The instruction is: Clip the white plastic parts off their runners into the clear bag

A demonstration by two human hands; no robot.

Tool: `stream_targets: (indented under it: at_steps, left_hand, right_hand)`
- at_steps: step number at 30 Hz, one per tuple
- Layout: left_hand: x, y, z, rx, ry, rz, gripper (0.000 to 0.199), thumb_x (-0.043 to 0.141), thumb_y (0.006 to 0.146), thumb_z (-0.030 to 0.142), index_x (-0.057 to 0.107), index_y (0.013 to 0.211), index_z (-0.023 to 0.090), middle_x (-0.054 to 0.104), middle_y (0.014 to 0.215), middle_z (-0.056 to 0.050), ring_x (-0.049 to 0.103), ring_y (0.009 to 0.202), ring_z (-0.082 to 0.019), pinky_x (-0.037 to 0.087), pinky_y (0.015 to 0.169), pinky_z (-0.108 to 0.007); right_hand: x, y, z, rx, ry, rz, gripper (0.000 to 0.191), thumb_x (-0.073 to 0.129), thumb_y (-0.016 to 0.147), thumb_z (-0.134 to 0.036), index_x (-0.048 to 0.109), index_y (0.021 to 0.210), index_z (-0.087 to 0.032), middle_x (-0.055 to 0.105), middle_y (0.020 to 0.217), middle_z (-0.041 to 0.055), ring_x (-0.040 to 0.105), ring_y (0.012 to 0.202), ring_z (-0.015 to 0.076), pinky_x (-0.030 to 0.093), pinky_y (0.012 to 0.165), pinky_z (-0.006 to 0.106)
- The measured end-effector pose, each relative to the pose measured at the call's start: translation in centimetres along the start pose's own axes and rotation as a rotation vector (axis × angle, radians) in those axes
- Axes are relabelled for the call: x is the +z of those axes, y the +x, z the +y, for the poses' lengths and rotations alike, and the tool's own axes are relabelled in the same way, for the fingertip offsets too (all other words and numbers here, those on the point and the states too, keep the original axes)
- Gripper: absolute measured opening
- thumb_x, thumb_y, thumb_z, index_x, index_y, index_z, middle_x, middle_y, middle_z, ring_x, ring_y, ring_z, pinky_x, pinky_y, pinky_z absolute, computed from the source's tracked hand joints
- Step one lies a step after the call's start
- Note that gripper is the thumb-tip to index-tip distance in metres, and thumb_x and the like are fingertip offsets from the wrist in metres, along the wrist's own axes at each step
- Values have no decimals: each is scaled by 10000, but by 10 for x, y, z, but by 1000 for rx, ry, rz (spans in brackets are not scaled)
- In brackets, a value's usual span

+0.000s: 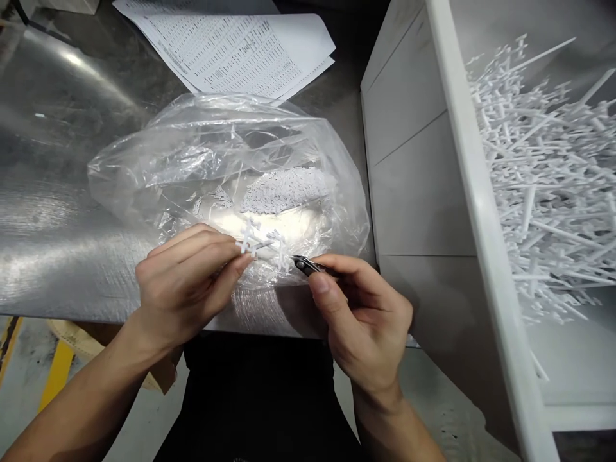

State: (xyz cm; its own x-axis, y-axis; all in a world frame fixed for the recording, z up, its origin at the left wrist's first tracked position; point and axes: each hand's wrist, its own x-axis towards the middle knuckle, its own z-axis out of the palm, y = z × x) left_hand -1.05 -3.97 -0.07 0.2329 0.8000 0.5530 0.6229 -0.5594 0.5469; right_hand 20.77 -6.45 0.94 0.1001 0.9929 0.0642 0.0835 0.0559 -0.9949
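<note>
pinching a white branched piece [262, 244] by its near end, the fingers of the left hand [187, 282] held it above a clear plastic bag [120, 160]; the fingers of the right hand [366, 314] were closed around a small dark cutting tool [304, 264], its tip just beside the piece's farther arms, though whether it touched them could not be told; the piece had its small cross-shaped arms on it, so the work on this one looked unfinished; a patch of small whitish bits [283, 189] showed through the film, which suggested that a fair share was done, though no count could be made.

to the right stood a tall white bin [423, 192], with a big tangled heap of white branched parts [553, 167] inside; whether these were used or waiting was unclear; the bin's wall rose close beside the right hand's side of the table [48, 224] and left less room for that elbow; loose folds of film lay under and around both hands and could have snagged the tool's tip; printed sheets [231, 51] lay beyond the bag, their near edge touching or nearly touching it; below the table's edge, yellow marking [55, 378] showed on the floor [103, 430].
</note>
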Motion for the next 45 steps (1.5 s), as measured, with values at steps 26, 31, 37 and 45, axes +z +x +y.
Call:
stream_targets:
  at_steps: [26,31,37,45]
  left_hand:
    - [-2,3,0,235,21,-31,134,768,971,91,692,1002,197,744,811,-6,712,729,-155,622,639,-327]
    - [-3,2,2,183,26,-41,175,745,962,43,688,980,208,747,802,-28,719,711,-175,629,626,-350]
    - [-3,1,2,187,17,-54,204,753,954,46,685,980,237,745,801,-21,725,693,-188,645,604,-367]
    - [-2,1,3,205,25,-51,164,742,968,54,689,958,208,747,799,-38,721,703,-183,649,607,-368]
  right_hand:
    - [19,13,-8,-59,58,-10,134,858,882,-172,833,998,-236,656,655,-51,546,499,94,486,448,215]
    - [17,11,-6,-79,67,-3,153,847,888,-151,831,1013,-238,645,662,-54,540,502,86,475,454,207]
    - [17,11,-6,-72,27,1,127,850,889,-181,831,1003,-234,654,664,-42,542,509,101,485,454,225]
    - [17,11,-6,-80,28,1,138,840,891,-161,827,1008,-233,658,667,-45,549,512,96,489,456,215]
